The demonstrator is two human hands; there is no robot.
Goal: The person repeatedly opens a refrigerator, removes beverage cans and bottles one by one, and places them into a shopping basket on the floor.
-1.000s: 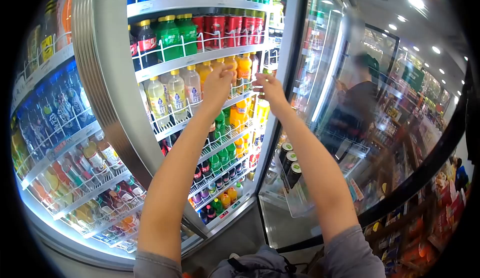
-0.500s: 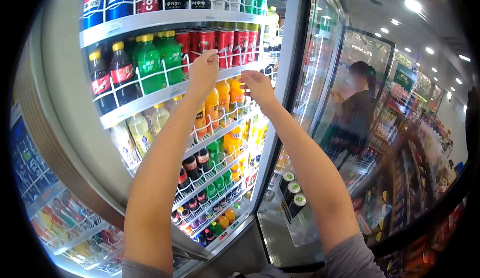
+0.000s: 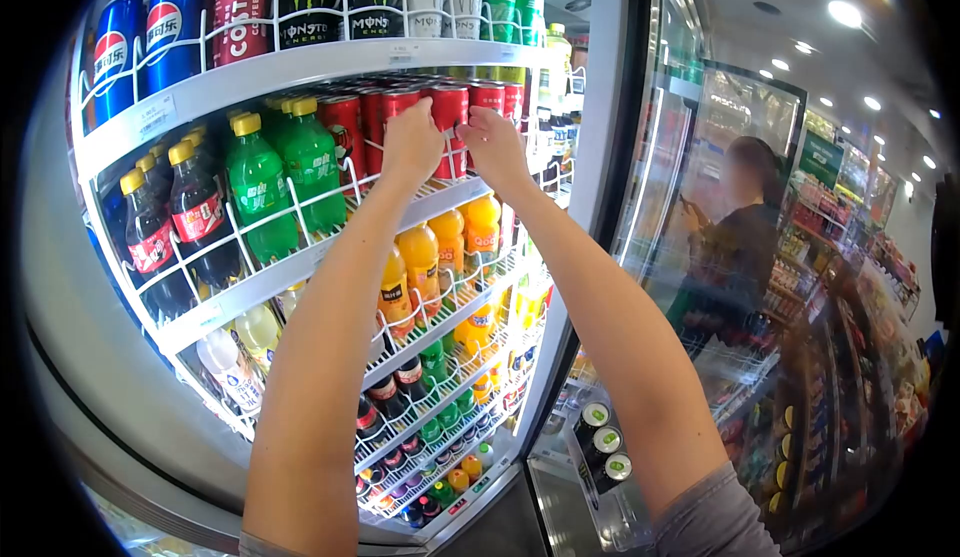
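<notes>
Both of my hands reach into the shelf of red drink cans in the lit fridge. My left hand [image 3: 414,141] is closed, its fingertips against the left side of a red can [image 3: 449,109]. At that can's right side is my right hand [image 3: 494,149], with its fingers curled in against it. The back of each hand hides part of the grip. More red cans stand in rows on both sides, and a white wire rail runs along the front. Green soda bottles [image 3: 258,185] and cola bottles [image 3: 200,215] with yellow caps stand left of my hands.
Above, a shelf edge [image 3: 300,67] carries blue, black, white and green cans. Orange juice bottles [image 3: 420,262] fill the shelf below. The open glass door [image 3: 640,157] stands right, with dark cans [image 3: 605,442] in its rack. A person [image 3: 735,227] is visible beyond the glass.
My view has moved closer to the shelf. My right hand has risen from in front of the orange bottles to the red cans, and my hands have come closer together.
</notes>
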